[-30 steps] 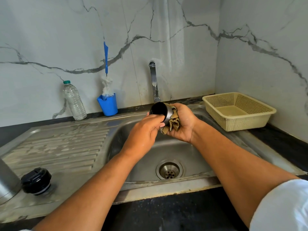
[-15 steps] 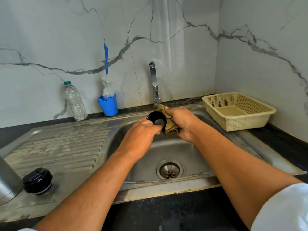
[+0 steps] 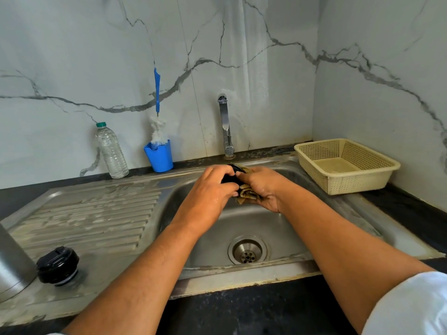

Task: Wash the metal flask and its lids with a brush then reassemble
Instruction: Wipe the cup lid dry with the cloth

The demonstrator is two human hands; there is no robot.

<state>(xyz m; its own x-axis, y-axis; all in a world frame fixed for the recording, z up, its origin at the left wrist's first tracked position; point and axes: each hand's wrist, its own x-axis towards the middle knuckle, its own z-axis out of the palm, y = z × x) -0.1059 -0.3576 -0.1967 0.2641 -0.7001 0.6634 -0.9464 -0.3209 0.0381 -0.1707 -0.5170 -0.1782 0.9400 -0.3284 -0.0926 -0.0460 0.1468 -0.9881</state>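
White marble-look wall with grey veins runs along the back, meeting a like side wall at the right corner; a pale band of light falls above the tap; a steel sink, its ribbed drainboard to the left, sits in a dark counter.

Black stopper lid upright, just beside steel flask

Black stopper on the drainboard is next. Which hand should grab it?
Left, probably. The stopper sits far left on the drainboard, nearest the left hand, which must first set down the cup. The right hand grips the cloth and would have to cross over.
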